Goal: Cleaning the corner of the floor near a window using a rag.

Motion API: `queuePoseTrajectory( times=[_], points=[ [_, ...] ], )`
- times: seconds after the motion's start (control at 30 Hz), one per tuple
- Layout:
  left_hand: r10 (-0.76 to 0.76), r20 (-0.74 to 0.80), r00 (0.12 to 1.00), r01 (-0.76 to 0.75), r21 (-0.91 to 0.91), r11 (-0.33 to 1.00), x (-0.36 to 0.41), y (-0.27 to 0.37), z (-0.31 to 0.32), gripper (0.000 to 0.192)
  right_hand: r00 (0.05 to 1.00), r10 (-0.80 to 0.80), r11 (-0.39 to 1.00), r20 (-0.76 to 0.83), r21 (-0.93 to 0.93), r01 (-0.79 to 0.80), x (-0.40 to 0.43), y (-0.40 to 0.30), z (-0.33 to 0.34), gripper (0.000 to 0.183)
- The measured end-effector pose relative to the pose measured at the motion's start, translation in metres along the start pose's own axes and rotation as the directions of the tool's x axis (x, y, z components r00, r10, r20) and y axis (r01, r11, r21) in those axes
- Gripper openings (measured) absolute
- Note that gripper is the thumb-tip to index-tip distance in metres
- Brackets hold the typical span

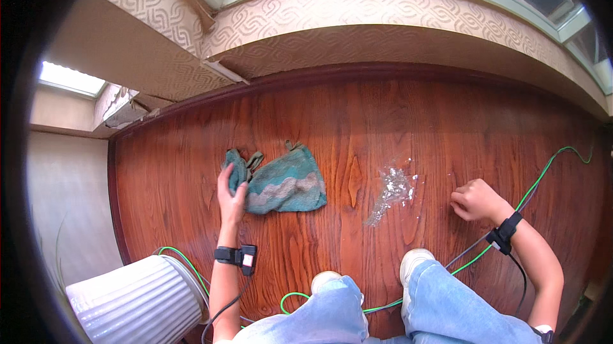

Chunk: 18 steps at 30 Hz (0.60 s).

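A teal and grey cloth point(287, 183) with wavy bands and small fabric loops lies on the wooden floor. My left hand point(232, 195) is at its bunched left end, with thumb and fingers around the folded part. To the right, white crumbs and flakes point(396, 190) are scattered on the boards. My right hand point(474, 200) hovers right of them, its fingers curled in; whether anything is inside them cannot be told. Both wrists wear black straps with small devices and cables.
A white ribbed pot point(139, 298) stands at the lower left. Green cable point(479, 254) and a grey one run across the floor behind my shoes and past my right wrist. A papered ledge point(383, 6) below the window borders the far side. My knees are at the bottom.
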State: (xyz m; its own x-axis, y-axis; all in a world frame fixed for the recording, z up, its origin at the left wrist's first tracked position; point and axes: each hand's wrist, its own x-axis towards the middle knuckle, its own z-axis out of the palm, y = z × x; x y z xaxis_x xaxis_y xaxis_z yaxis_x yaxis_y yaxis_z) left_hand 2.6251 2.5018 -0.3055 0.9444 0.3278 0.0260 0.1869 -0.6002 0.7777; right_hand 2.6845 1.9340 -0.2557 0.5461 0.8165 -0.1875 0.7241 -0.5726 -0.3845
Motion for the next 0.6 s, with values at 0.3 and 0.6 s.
queuePoseTrajectory(
  times=[0.3, 0.6],
  points=[
    [0.200, 0.477, 0.856, -0.490, 0.621, 0.612, -0.022, 0.095, 0.060, 0.092, 1.000, -0.020, 1.000, 0.022, 0.006, 0.020, 0.015, -0.009, 0.000, 0.015],
    [0.293, 0.379, 0.878, -0.478, 0.662, 0.577, -0.015, 0.069, 0.062, 0.068, 0.997, -0.074, 0.997, -0.015, 0.005, 0.074, -0.011, -0.019, 0.014, 0.017]
  ],
)
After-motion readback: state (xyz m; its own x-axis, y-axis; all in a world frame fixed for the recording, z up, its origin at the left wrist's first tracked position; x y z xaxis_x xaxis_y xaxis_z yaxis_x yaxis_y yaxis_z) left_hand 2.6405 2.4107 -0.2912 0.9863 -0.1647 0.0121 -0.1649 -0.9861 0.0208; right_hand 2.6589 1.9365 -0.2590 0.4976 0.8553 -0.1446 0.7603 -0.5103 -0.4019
